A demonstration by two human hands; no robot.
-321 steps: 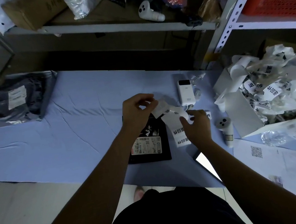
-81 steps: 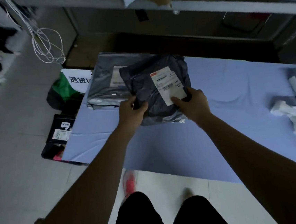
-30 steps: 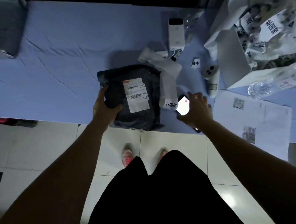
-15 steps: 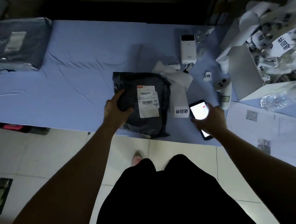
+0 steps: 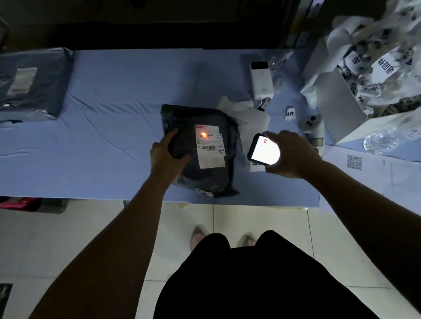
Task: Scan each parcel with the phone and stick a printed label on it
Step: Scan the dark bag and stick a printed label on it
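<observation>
A dark grey parcel bag (image 5: 215, 179) lies at the front edge of the blue table (image 5: 114, 132), its white shipping label (image 5: 210, 149) face up with a red dot of light on it. My left hand (image 5: 166, 155) grips the parcel's left side, thumb on top. My right hand (image 5: 292, 154) holds a phone (image 5: 264, 150) with a bright screen, raised just right of the parcel. A strip of printed labels (image 5: 247, 116) runs from the small white printer (image 5: 261, 82) and passes under the phone.
A second grey parcel (image 5: 25, 87) lies at the table's far left. A white box (image 5: 343, 110) overflowing with used label backing stands at the right, a clear bottle (image 5: 392, 134) beside it. Paper sheets (image 5: 386, 181) lie front right. A white controller (image 5: 312, 123) sits behind my right hand.
My right hand has lifted the phone off the table and brought it up beside the parcel; a red dot now shows on the shipping label. My left hand stays on the parcel.
</observation>
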